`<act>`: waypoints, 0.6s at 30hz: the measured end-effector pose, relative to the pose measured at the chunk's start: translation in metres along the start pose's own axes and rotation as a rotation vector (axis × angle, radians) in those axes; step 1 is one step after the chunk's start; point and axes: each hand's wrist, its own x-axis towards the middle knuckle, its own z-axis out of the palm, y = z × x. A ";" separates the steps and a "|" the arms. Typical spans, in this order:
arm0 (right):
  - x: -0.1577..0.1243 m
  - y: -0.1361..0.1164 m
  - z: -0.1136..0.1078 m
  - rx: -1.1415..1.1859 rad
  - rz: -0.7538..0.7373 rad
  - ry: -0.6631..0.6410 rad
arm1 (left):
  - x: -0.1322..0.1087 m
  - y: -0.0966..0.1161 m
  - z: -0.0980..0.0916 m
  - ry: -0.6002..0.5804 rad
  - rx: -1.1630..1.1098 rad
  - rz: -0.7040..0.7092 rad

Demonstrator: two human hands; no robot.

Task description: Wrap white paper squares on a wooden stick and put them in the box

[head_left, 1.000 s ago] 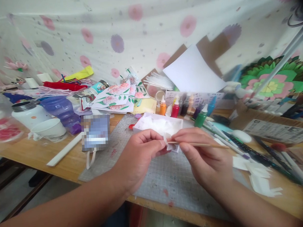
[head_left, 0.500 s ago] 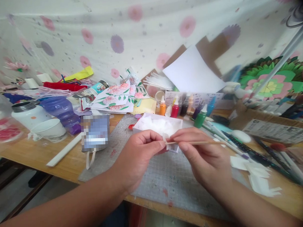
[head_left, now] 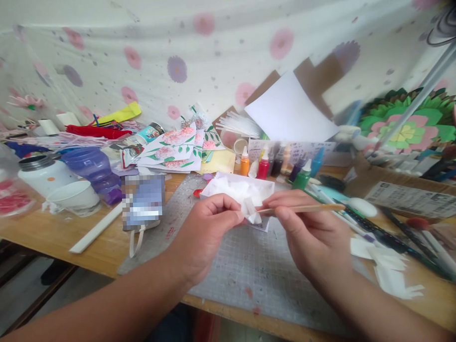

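Observation:
My left hand [head_left: 215, 226] pinches a small folded piece of white paper [head_left: 251, 210] between thumb and fingers. In my right hand [head_left: 312, 233] is a thin wooden stick [head_left: 304, 208], gripped between thumb and fingertips, its left end close to the paper. Whether stick and paper touch I cannot tell. Directly behind the hands stands a white box [head_left: 210, 191] filled with white, fluffy-looking pieces [head_left: 232, 186]. Beneath everything lies a grey cutting mat [head_left: 231, 270].
Several paint bottles [head_left: 263, 165] stand behind the box. White paper strips [head_left: 390, 270] and brushes [head_left: 383, 235] lie at the right, before a cardboard box [head_left: 411, 189]. A phone [head_left: 145, 201], white cup [head_left: 74, 196] and purple container [head_left: 91, 168] are at the left.
The stick and my right hand have shifted slightly right, away from my left fingers. More of the white paper now shows between the hands, standing up in a fold.

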 end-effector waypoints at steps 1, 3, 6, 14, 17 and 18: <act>0.000 0.002 0.000 0.006 0.005 0.024 | 0.001 0.000 0.000 0.009 0.006 0.006; 0.000 0.005 0.001 0.025 0.039 0.078 | 0.004 0.000 -0.001 0.045 0.025 0.017; 0.000 0.011 0.001 0.067 0.125 0.172 | 0.013 -0.003 -0.008 0.107 0.088 0.046; 0.002 0.022 -0.001 0.189 0.321 0.292 | 0.052 -0.012 -0.032 0.351 0.400 0.212; 0.001 0.022 -0.001 0.190 0.311 0.266 | 0.043 -0.005 -0.025 0.356 0.473 0.276; 0.000 0.021 0.000 0.182 0.294 0.250 | 0.037 -0.002 -0.021 0.342 0.513 0.316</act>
